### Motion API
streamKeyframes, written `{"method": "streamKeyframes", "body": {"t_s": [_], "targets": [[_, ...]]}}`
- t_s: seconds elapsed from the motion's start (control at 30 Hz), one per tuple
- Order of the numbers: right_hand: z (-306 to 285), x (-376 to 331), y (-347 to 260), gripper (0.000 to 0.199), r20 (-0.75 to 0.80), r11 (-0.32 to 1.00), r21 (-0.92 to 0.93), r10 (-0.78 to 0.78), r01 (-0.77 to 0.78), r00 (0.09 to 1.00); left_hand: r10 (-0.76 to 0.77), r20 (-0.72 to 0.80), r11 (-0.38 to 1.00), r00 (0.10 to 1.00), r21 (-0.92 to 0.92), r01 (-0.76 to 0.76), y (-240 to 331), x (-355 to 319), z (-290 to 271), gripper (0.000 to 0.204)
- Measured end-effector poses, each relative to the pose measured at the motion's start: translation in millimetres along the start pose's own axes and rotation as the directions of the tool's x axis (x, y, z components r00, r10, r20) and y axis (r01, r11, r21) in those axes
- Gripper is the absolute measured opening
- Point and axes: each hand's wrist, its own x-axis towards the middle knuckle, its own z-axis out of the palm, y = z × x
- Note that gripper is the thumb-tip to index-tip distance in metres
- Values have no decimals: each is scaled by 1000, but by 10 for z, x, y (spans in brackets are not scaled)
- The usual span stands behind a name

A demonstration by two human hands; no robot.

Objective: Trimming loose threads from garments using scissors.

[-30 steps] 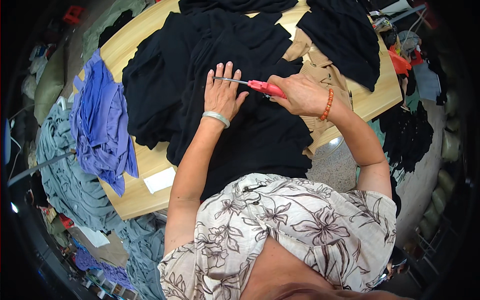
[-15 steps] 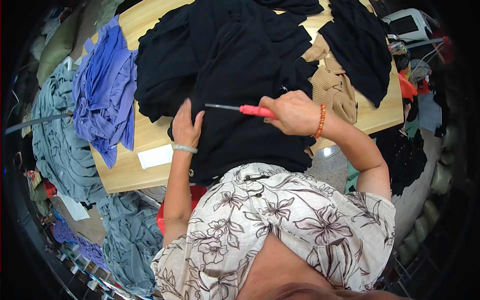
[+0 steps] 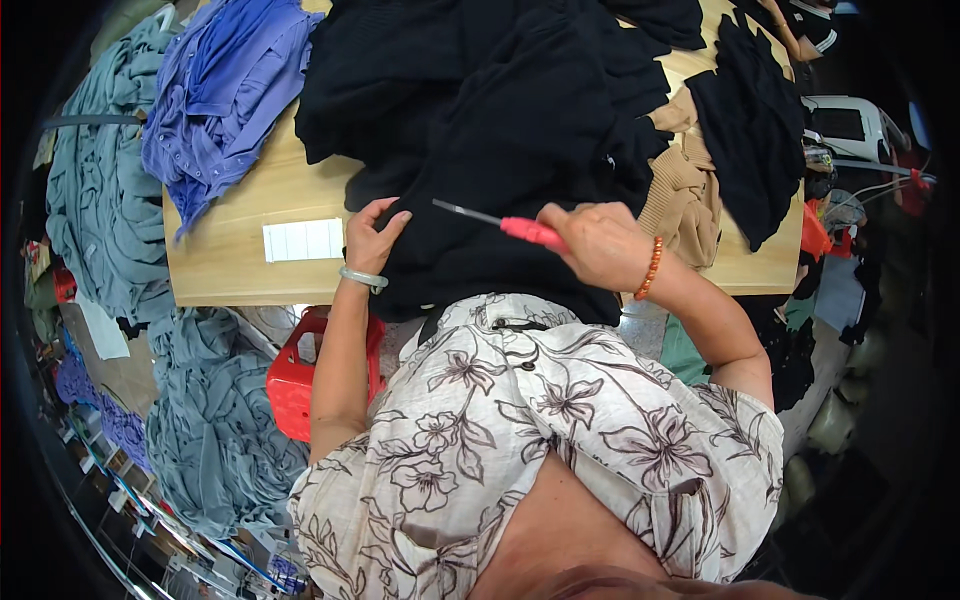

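Note:
A black knit garment (image 3: 500, 215) lies spread over the table's near edge and reaches my body. At its left side, my left hand (image 3: 372, 240) is closed, thumb and bent fingers close together on a bit of the black cloth. My right hand (image 3: 603, 245) grips the pink handle of a slim hand tool (image 3: 532, 232) with a thin metal shaft. The shaft points left and slightly up, over the garment, its tip apart from my left hand. What kind of tip it has is too small to tell.
The wooden table (image 3: 225, 280) also bears purple buttoned garments (image 3: 240, 85), a white paper slip (image 3: 303, 241), a tan ribbed knit (image 3: 685, 205) and another black piece (image 3: 745, 150). Grey-green cloth (image 3: 105, 180) hangs at left. A red stool (image 3: 292, 390) stands below. Another person's arm (image 3: 790, 35) shows far right.
The view has shifted, showing more of the stool and another person's arm. My left hand has gone from flat, with thumb spread, to curled fingers. The tool now tilts more upward.

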Motion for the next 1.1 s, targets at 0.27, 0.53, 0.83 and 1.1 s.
{"method": "streamKeyframes", "body": {"t_s": [0.27, 0.53, 0.83, 1.1], "targets": [[-4, -53, -61, 25, -141, 998, 31, 66, -62, 988, -90, 2, 982, 996, -169, 89, 6, -107, -31, 22], [-81, -236, 101, 24, -319, 954, -42, 268, -296, 909, -103, -32, 968, 994, -233, 93, 23, -198, -95, 24], [-105, -331, 253, 23, -454, 911, 412, 234, -30, 859, 406, 526, 905, 748, -117, -409, 1058, -733, 515, 17], [-320, -28, 412, 28, -551, 937, 270, 338, -220, 763, 473, 51, 765, 880, 471, -439, 1041, -660, 607, 19]]}}
